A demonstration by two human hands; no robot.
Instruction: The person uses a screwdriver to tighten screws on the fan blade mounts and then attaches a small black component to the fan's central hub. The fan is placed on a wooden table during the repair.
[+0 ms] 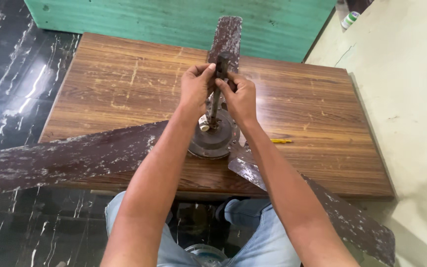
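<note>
Fingers of left hand & right hand clamped on fan rod top, upright btwn them.

A fan sits on the table, near its front edge, with a rod standing up from its middle. The left hand and the right hand pinch the top of the rod from each side. A pencil lies on the table, just right of the fan, and a wall board stands behind the table.
</note>
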